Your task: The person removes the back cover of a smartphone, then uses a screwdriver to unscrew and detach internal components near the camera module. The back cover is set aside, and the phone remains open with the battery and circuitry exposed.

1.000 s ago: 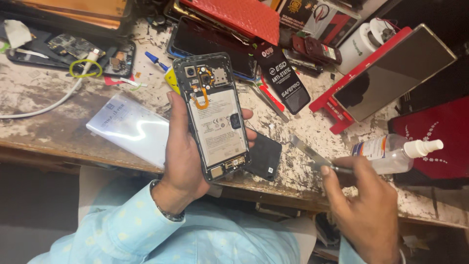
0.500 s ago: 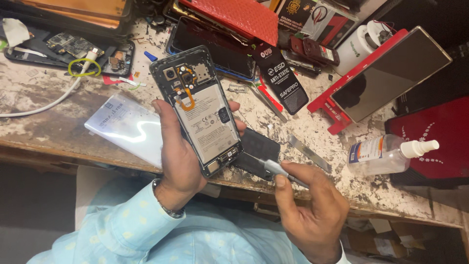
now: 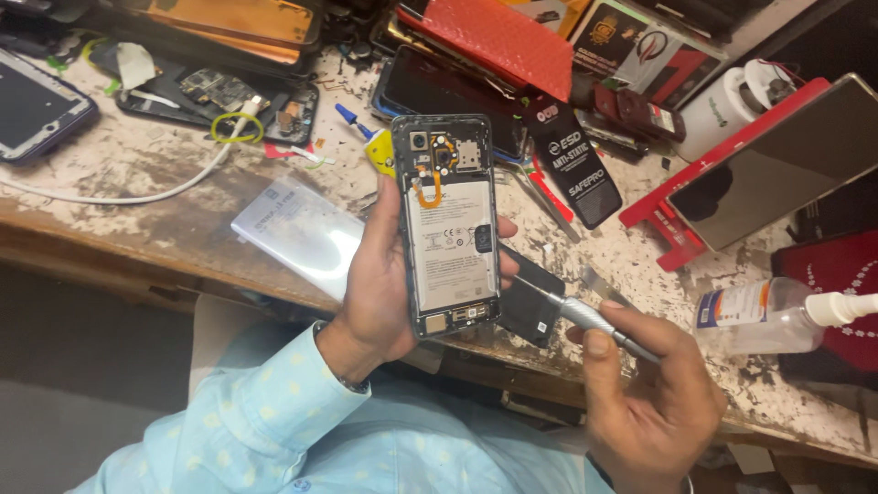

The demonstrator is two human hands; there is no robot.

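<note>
Fingers of our left hand (image 3: 380, 284) hide 1 phone edge, clamped around the opened phone (image 3: 448, 224) above the bench edge (image 3: 183, 252). Our right hand (image 3: 645, 402) grips a screwdriver (image 3: 585, 317), tip beside the phone.

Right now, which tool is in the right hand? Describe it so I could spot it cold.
Start at the opened phone held upright in the left hand over the scarred workbench. Just right of its lower edge, the right hand grips a slim silver screwdriver, tip aimed at the phone. Unlike the clear squeeze bottle further right, it is thin, metallic and held.
</note>
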